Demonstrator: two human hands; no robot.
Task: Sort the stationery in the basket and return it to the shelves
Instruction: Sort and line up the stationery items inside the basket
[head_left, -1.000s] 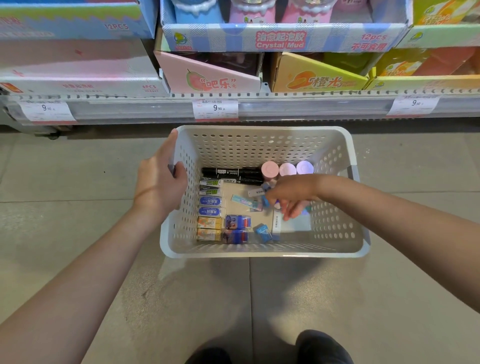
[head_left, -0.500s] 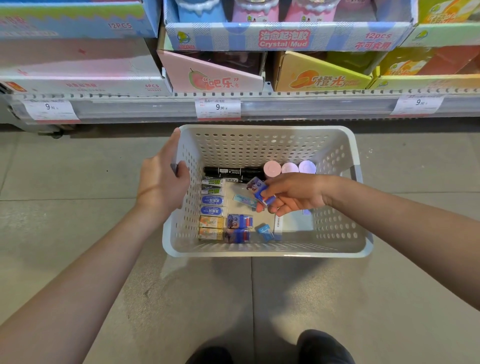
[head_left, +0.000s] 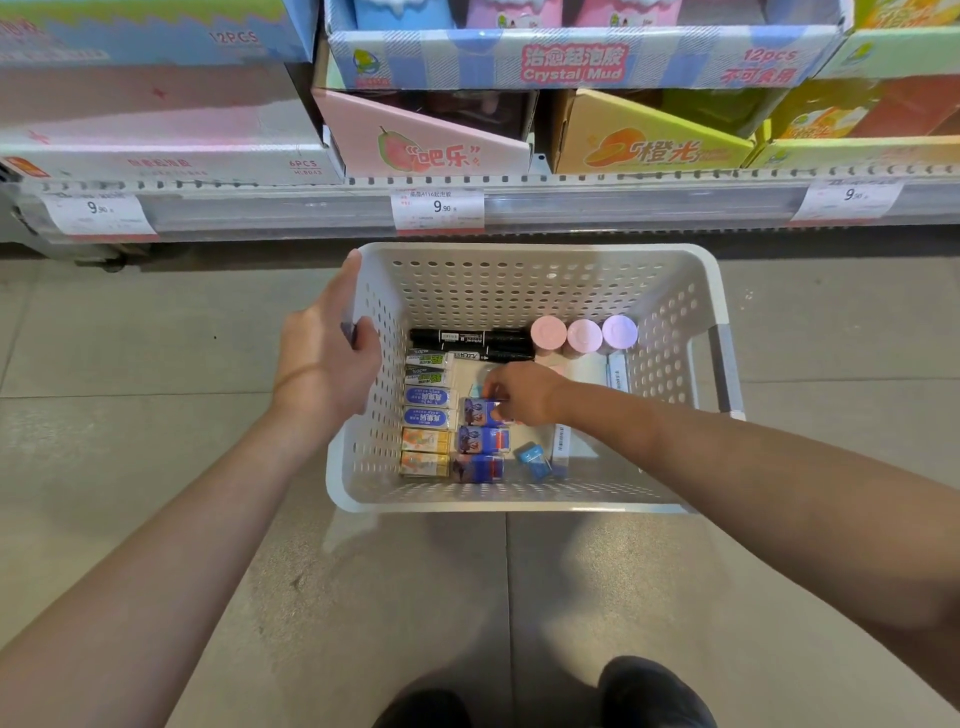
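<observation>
Right hand (head_left: 519, 392): reaches into the basket from the right, fingers curled, pinching a blue-and-purple eraser (head_left: 480, 411) low over the basket floor.
Left hand (head_left: 324, 358): grips the left rim of the basket, thumb inside the wall, fingers wrapped outside.
Basket (head_left: 519, 283): white, perforated walls, a grey handle on its right side; held above the tiled floor (head_left: 130, 415) in front of the shelf (head_left: 623, 208).
Held eraser: at the top of a short column; two matching erasers (head_left: 480, 453) lie below it toward the near wall. Whether it touches the floor of the basket, cannot tell.
Left column: along the left wall, two green-labelled erasers (head_left: 428, 366), two blue-labelled erasers (head_left: 431, 408) and two orange-labelled erasers (head_left: 423, 452), laid side by side, far to near.
Black markers (head_left: 470, 343): two, lying crosswise near the far wall, above the eraser column.
Round caps (head_left: 584, 335): three in a row just right of the markers, two pink and one lilac, upright.
Small blue item (head_left: 532, 457): loose near the near wall, right of the matching erasers; kind unclear.
White flat packs (head_left: 615, 371): under and behind the right forearm, partly hidden.
Shelf: price tags (head_left: 441, 208) reading 9.90 on its front rail; coloured display boxes (head_left: 571, 57) above, one marked Crystal Mud.
Shoes (head_left: 649, 693): dark, at the bottom edge of view.
</observation>
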